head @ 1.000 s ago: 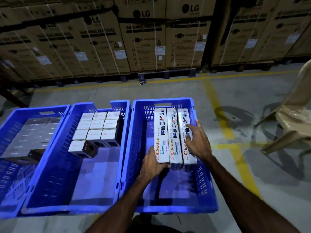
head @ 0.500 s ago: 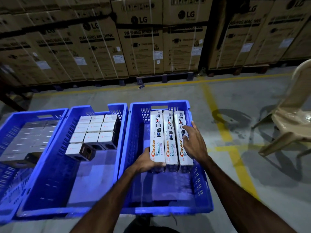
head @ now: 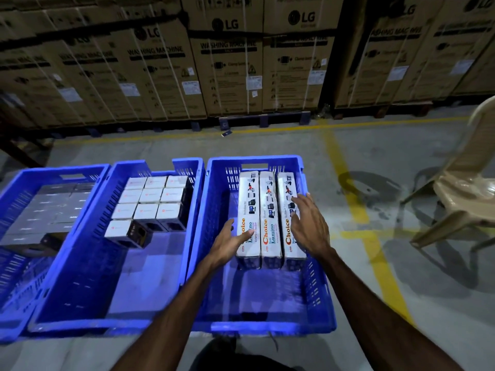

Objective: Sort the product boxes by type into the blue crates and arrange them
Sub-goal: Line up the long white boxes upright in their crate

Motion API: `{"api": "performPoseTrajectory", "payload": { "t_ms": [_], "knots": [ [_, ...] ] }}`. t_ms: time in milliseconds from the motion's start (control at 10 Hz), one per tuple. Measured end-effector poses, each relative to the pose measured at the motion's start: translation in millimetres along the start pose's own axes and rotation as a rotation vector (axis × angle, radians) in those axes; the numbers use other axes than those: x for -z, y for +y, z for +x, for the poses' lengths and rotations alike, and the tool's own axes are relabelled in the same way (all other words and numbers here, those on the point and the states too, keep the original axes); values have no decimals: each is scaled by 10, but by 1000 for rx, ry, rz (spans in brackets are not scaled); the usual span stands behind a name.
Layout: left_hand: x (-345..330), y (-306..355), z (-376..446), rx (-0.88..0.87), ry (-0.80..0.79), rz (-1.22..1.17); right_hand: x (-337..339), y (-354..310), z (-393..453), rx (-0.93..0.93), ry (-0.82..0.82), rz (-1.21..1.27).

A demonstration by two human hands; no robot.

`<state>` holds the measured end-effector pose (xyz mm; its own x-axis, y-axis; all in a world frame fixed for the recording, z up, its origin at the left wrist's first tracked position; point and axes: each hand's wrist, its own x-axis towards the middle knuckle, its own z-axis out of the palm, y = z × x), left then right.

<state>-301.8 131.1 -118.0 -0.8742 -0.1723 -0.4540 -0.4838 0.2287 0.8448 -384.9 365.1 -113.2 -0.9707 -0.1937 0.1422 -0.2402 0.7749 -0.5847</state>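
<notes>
Three long white Choice boxes [head: 270, 218] lie side by side, touching, in the far right part of the right blue crate [head: 316, 298]; the left hand [head: 230, 243] rests with relaxed fingers on the near end of the nine o'clock box; the right hand [head: 308, 226] lies flat, fingers spread wide, on the three o'clock box. At nine o'clock the middle crate [head: 80, 295] holds small white boxes [head: 152, 202], the left crate [head: 16, 277] grey boxes [head: 53, 207]; a beige chair [head: 460, 188] stands at three o'clock.
</notes>
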Motion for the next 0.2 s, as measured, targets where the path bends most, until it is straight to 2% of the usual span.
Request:
{"api": "performPoseTrajectory", "payload": {
  "t_ms": [200],
  "knots": [
    [83, 42, -358, -120, 104, -1, 79, -269, -337, -34, 81, 157]
  ]
}}
